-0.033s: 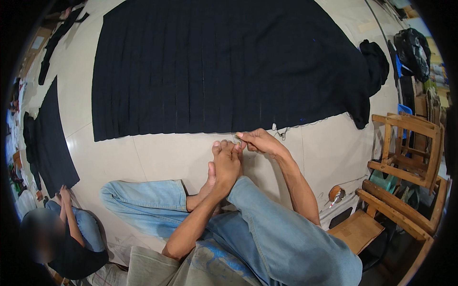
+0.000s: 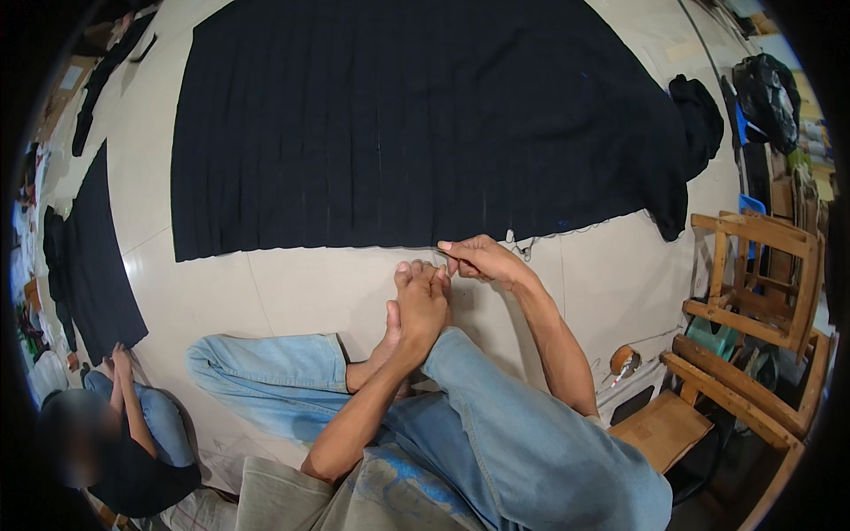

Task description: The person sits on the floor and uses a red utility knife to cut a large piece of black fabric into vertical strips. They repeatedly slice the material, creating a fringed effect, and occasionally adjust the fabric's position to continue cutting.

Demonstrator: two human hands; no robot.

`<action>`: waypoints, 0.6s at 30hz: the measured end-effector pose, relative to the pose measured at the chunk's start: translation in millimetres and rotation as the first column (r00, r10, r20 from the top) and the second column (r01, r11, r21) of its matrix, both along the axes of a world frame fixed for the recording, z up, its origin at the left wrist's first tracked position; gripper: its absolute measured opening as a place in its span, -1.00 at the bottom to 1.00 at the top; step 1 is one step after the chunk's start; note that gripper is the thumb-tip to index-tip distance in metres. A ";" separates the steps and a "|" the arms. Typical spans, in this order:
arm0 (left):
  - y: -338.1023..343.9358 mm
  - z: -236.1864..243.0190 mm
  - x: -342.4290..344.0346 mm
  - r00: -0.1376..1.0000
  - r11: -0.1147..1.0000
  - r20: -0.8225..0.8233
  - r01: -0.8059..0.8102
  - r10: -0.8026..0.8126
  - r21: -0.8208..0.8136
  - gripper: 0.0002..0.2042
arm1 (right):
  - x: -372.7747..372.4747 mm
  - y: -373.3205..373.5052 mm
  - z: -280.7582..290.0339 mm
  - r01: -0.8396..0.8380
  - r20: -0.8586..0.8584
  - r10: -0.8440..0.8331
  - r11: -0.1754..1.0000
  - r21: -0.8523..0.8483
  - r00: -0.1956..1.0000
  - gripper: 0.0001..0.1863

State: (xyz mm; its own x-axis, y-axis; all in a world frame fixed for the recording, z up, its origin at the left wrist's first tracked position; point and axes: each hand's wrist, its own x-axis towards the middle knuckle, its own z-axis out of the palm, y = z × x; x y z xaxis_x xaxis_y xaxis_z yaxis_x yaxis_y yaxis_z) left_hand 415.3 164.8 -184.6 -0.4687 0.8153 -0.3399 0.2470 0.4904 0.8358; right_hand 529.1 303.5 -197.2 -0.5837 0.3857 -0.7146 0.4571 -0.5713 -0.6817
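Black cloth [image 2: 425,133], one: spread on floor [image 2: 328,292]. Right hand [image 2: 485,258]: pinched narrow at cloth's near side; contents untellable. Left hand [image 2: 421,305]: by foot [image 2: 367,375], grip untellable. Risk: uneven tugging could pucker the cloth.

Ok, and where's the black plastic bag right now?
In the head view, the black plastic bag is at upper right, right of the large black cloth and higher in the picture than the wooden frame.

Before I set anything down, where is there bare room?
Bare floor lies between the large black cloth and left jeans leg; another patch, between right forearm and wooden frames. It's crowded around the left hand, right hand and a foot.
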 end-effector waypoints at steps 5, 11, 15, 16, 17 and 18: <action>-0.4 -3.9 1.2 0.977 0.993 -0.194 0.099 -0.085 0.063 -0.79 | -1.4 17.2 -6.7 -0.105 -0.008 0.105 0.991 -0.081 0.994 -0.59; -2.7 -2.2 0.3 0.981 0.993 -0.155 0.119 -0.121 -0.019 -0.76 | -6.9 19.2 7.3 -0.167 0.005 0.167 0.986 0.018 0.986 -0.57; -2.5 -0.8 1.5 0.987 0.995 -0.127 0.099 -0.099 -0.007 -0.77 | -4.7 21.6 -0.1 -0.161 -0.010 0.162 0.987 0.017 0.987 -0.57; -1.4 1.2 2.1 0.994 0.997 -0.078 0.075 -0.075 -0.004 -0.79 | -5.0 21.9 -2.1 -0.161 -0.009 0.161 0.987 0.020 0.987 -0.57; -0.7 2.6 2.4 0.998 0.999 -0.029 0.051 -0.051 -0.002 -0.81 | -5.1 22.2 -3.9 -0.162 -0.009 0.163 0.986 0.023 0.987 -0.57; -1.0 2.2 2.8 0.998 0.999 -0.031 0.052 -0.052 0.003 -0.80 | -5.0 22.7 -5.6 -0.169 -0.003 0.169 0.985 0.035 0.986 -0.56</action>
